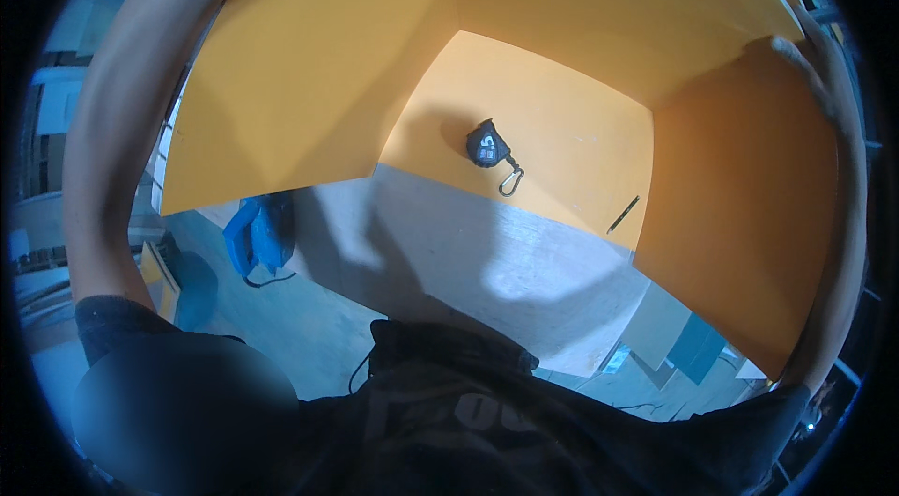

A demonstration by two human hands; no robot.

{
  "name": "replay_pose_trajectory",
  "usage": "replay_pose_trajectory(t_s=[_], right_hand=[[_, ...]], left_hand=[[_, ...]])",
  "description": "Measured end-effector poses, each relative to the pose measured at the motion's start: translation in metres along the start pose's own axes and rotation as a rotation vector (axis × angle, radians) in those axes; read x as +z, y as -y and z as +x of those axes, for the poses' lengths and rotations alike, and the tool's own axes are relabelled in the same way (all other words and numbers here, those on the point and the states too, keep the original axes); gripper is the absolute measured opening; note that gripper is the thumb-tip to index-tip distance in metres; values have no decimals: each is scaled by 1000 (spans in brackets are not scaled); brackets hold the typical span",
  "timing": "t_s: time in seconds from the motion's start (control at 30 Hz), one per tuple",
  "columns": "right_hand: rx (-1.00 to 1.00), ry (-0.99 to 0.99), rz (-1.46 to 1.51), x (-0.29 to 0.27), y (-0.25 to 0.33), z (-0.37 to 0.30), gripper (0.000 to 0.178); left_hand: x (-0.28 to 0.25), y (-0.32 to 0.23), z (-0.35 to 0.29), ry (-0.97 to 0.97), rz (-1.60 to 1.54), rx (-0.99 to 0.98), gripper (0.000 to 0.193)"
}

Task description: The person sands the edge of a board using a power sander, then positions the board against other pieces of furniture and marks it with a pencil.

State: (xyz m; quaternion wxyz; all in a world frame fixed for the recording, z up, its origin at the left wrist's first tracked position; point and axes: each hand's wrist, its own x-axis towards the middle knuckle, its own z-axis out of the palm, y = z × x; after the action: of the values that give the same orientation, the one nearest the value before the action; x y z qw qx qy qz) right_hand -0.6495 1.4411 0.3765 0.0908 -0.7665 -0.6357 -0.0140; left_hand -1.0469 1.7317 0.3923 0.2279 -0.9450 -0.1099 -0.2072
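Note:
A box of orange boards surrounds the space in front of me. My right hand (pixel 819 74) is at the upper edge of its right side board (pixel 740 206), with the thumb over the inner face and the other fingers mostly hidden. Along the outside of the left side board (pixel 309 65), my left forearm (pixel 117 131) runs up out of the picture, so the left hand is not visible. A black tape measure (pixel 487 146) with a carabiner (pixel 510 182) lies on the orange bottom board (pixel 562 131). Near that board's right corner rests a thin dark pencil or pen (pixel 624 214).
A grey surface (pixel 468 252) extends from the bottom board toward me. Left of it is a blue bag-like thing (pixel 257 236) with a strap. Teal and grey flat pieces (pixel 695 348) lie lower right. Stacked materials (pixel 56 112) stand at far left.

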Motion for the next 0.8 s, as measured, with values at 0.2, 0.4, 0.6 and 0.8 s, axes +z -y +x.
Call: replay_pose_trajectory(t_s=[0.2,0.4,0.6,0.8], right_hand=[[27,86,83,-3,20,10,82],[-42,-28,55,-13,12,-14,73],[-28,24,100,-19,39,-25,54],[-152,-69,-84,-26,52,-6,49]], left_hand=[[-1,3,-14,-35,38,-17,21],[-8,-12,-1,-34,-14,-51,21],[-4,-15,5,-69,17,20,25],[-20,-24,0,-43,39,-25,24]])
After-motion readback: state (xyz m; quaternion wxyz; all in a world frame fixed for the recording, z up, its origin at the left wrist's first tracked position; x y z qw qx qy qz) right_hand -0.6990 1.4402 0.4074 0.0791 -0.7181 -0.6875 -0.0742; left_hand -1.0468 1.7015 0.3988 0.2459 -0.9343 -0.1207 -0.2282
